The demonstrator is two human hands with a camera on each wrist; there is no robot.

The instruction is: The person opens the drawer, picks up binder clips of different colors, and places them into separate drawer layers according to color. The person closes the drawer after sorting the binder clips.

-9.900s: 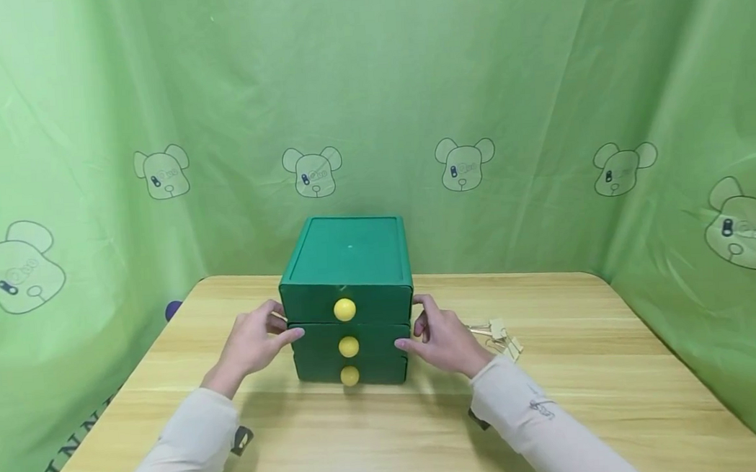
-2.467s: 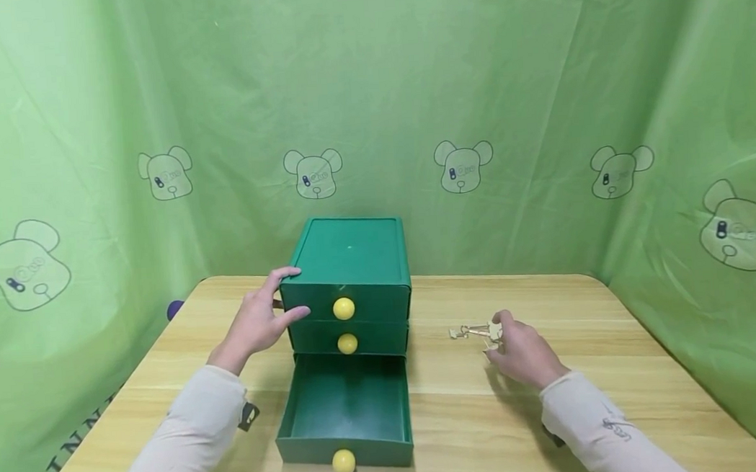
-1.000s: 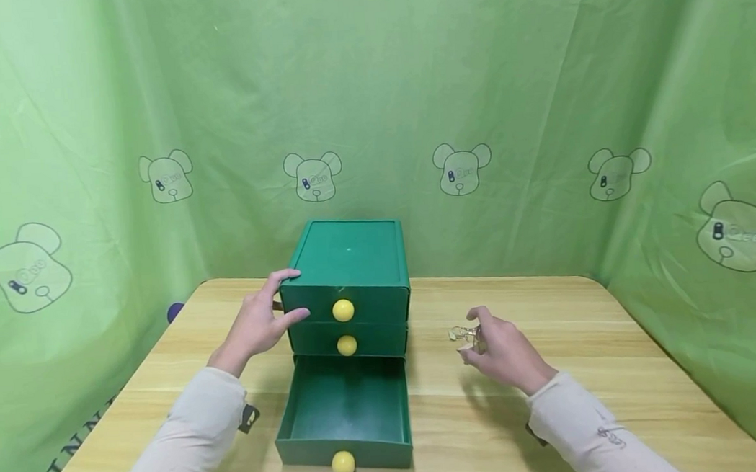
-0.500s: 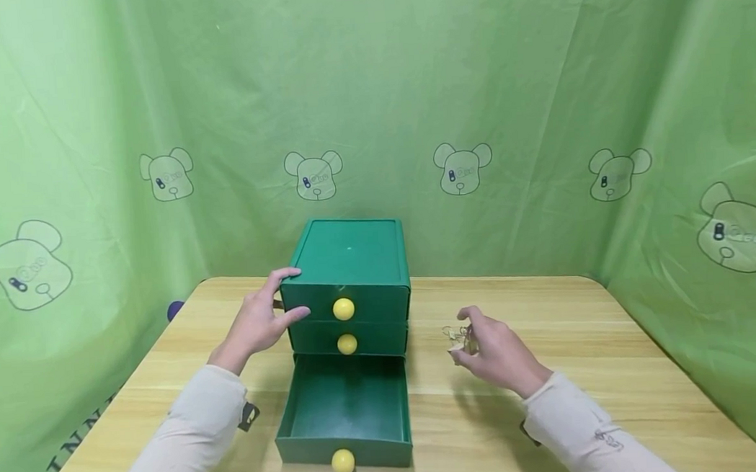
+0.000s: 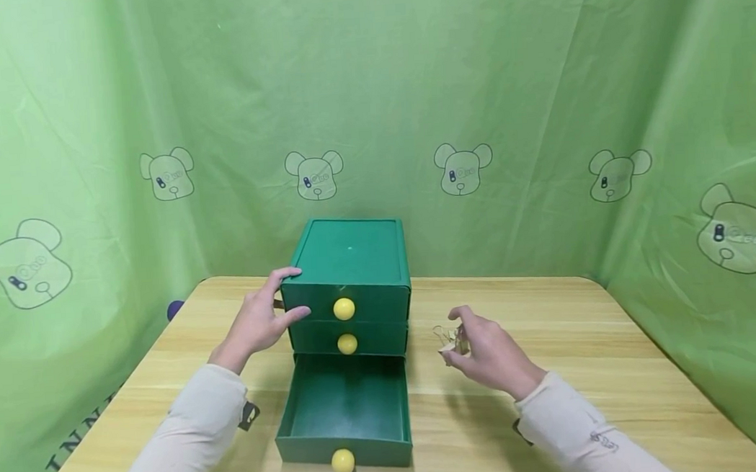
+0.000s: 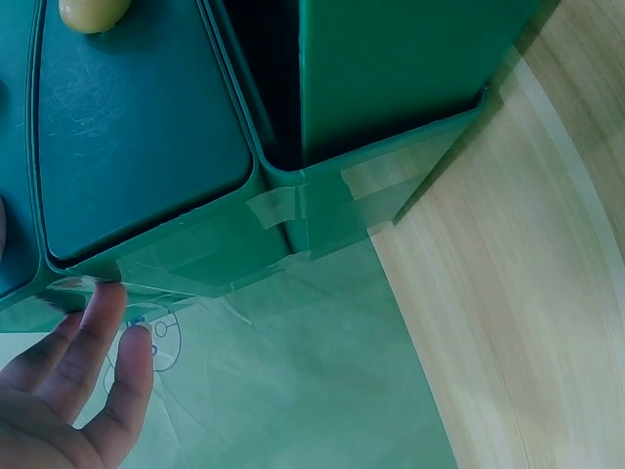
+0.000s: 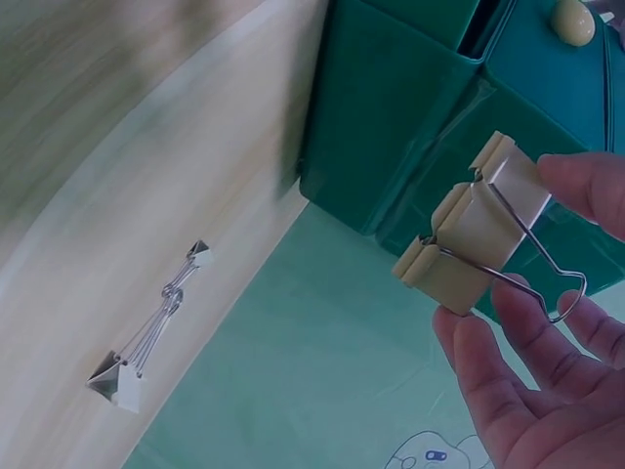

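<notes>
In the right wrist view my right hand (image 7: 532,381) pinches a cream binder clip (image 7: 493,225) with wire handles between thumb and fingertips, above the table. Seen from the head, this right hand (image 5: 489,352) is right of a green three-drawer cabinet (image 5: 353,252) with yellow ball knobs. Its bottom drawer (image 5: 349,404) is pulled out, and bare inside; the upper two are closed. My left hand (image 5: 256,321) rests at the cabinet's upper left corner, index finger on the top edge and thumb against the front. Fairly straight fingers (image 6: 103,318) touch the side wall in the left wrist view.
Two more binder clips, a larger one (image 7: 117,381) and a smaller one (image 7: 200,254), lie on the wooden table (image 5: 587,367) with their wire handles meeting. A green curtain (image 5: 505,76) with bear-head drawings hangs behind and at both sides.
The bottom drawer, closed at first, has come out. My right hand left the cabinet, took the binder clip and moved left with it. My left hand shifted up to the top corner, then stayed.
</notes>
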